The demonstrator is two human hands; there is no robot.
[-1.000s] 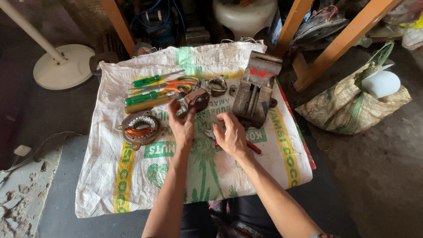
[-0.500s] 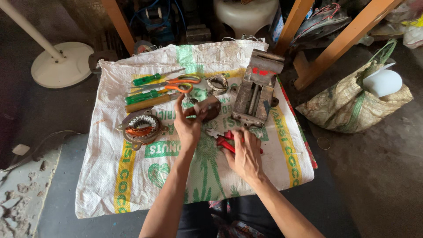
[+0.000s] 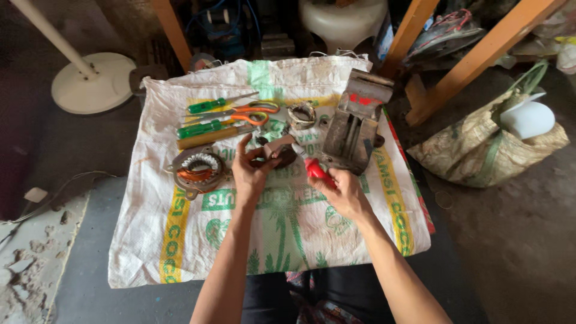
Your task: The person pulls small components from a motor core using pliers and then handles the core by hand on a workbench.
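At centre of sack-covered table [image 3: 150, 240]: screwdriver work on a small motor part.
Right hand [image 3: 345, 193] closed around red-handled screwdriver [image 3: 318, 171], tip toward 10 o'clock; left hand [image 3: 249, 171] pinching brown motor part [image 3: 279, 150] just beyond. Better held steady, tip seated squarely. Vise [image 3: 354, 126] at 1 o'clock.

Bare forearms, no sleeves — dark trousers, patterned cloth at the lap.
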